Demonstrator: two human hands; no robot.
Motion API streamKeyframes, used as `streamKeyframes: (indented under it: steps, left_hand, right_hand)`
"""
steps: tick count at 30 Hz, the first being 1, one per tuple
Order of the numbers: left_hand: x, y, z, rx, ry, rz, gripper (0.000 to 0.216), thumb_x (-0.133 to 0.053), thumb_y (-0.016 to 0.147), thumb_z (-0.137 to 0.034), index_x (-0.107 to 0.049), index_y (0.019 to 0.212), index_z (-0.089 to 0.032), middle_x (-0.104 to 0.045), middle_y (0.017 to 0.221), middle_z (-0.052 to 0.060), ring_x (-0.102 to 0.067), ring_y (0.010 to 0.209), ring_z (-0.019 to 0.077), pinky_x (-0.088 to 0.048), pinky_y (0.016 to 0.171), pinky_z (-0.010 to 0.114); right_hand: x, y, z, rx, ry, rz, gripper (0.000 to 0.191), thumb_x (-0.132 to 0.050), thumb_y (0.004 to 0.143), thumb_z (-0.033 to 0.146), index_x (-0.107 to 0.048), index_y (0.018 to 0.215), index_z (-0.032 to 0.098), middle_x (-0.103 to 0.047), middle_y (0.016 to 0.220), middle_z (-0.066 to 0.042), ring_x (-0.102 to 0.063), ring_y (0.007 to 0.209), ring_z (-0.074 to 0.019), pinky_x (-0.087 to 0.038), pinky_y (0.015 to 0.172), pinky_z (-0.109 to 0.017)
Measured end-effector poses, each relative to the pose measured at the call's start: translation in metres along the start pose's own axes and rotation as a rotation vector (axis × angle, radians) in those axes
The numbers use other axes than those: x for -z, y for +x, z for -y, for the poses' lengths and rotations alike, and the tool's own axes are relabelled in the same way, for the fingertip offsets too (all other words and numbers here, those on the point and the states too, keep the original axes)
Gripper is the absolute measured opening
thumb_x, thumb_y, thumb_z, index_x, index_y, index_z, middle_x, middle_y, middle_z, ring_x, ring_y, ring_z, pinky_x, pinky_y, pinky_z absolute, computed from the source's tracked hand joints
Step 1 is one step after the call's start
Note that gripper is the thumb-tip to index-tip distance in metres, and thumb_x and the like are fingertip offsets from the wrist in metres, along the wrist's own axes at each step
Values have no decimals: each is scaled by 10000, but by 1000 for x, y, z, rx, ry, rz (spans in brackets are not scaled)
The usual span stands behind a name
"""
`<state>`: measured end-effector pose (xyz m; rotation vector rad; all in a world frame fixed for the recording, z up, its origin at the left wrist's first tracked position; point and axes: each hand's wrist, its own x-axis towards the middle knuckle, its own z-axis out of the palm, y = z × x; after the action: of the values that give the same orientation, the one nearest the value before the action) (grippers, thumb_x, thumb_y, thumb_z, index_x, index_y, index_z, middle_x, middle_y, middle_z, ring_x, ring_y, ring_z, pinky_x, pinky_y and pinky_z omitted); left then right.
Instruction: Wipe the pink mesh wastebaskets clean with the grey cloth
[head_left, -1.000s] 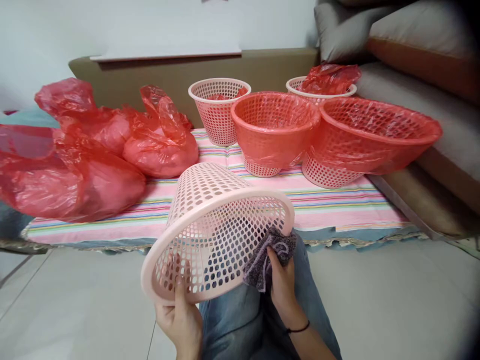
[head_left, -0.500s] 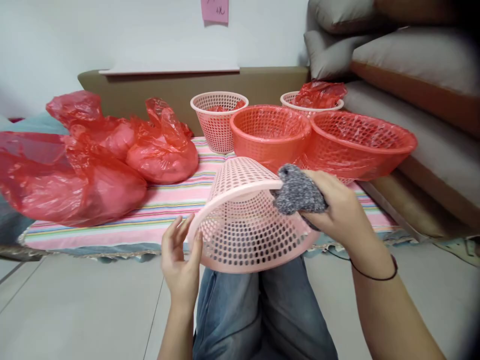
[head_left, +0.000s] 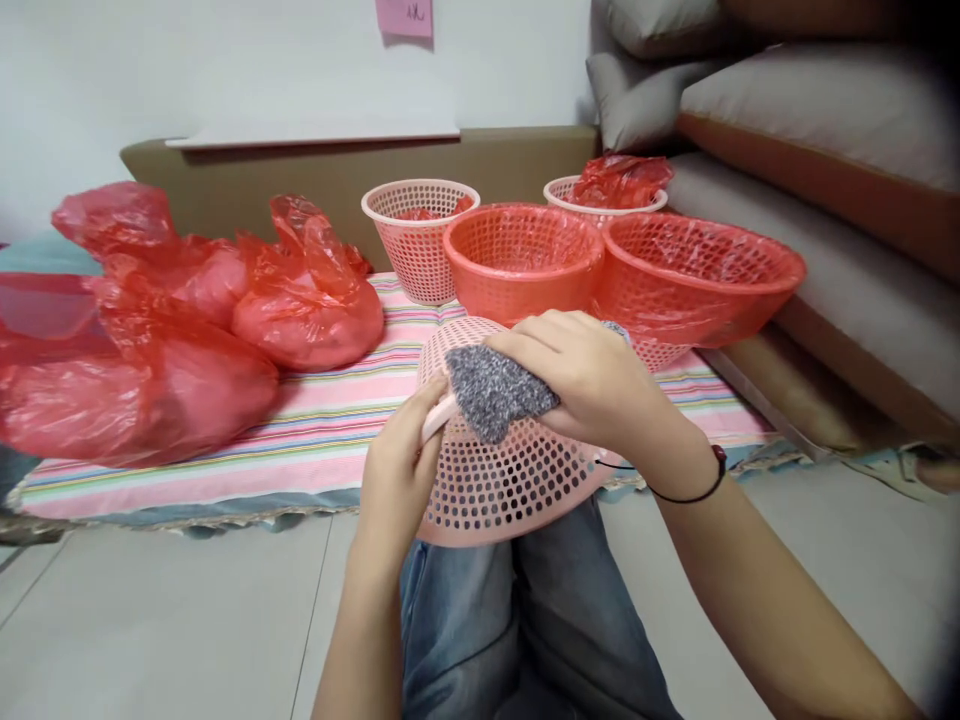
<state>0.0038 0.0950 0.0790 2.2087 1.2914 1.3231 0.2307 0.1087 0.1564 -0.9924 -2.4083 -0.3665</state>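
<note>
A pink perforated plastic basket lies tilted on its side above my knees, its mouth facing me. My left hand is closed around the left part of its rim. In my right hand is a grey speckled cloth, which it presses over the upper rim close to my left fingers. The cloth and my right hand hide much of the rim and part of the basket's inside.
Beyond the basket stand two red baskets lined with plastic and two pink baskets. Knotted red plastic bags lie left on the striped cloth. Grey cushions are piled at right.
My right hand has moved left along the rim with the cloth. My left hand has shifted right and closed on the rim. The view has turned slightly right.
</note>
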Motion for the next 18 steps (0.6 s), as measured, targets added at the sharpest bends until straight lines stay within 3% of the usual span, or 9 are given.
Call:
streamKeyframes:
  steps: [5, 9, 13, 18]
  left_hand:
    - [7, -21, 16, 186, -57, -134, 381, -596, 930, -252, -692, 1298, -253, -734, 1276, 22, -694, 1168, 209, -522, 1043, 324]
    - [10, -46, 31, 385, -16, -367, 296, -664, 872, -335, -772, 1127, -232, -790, 1034, 21, -736, 977, 217, -575, 904, 322]
    - [6, -71, 45, 626, 19, -565, 338, -727, 805, -419, -778, 1041, -182, -777, 958, 42, -721, 932, 246, -576, 898, 385]
    - [-6, -90, 48, 737, -198, -823, 397, -778, 800, -436, -736, 1094, -173, -754, 1122, 80, -697, 1123, 273, -528, 1055, 457]
  right_hand:
    - [-21, -41, -25, -266, 192, -186, 456, -665, 867, 324, -594, 1290, 171, -698, 1156, -131, -638, 1058, -313, -496, 911, -439]
    - [-68, -86, -25, -662, 461, -385, 571, -744, 755, 340, -592, 1287, 201, -703, 1236, -120, -660, 1136, -312, -530, 950, -444]
    - [-119, -119, 5, -1107, 705, -547, 549, -742, 752, 406, -615, 1238, 184, -753, 1136, -115, -701, 1061, -295, -560, 926, -442]
    - [-163, -131, 63, -1390, 855, -602, 556, -741, 766, 512, -629, 1208, 193, -751, 1178, -116, -708, 1108, -309, -556, 998, -491]
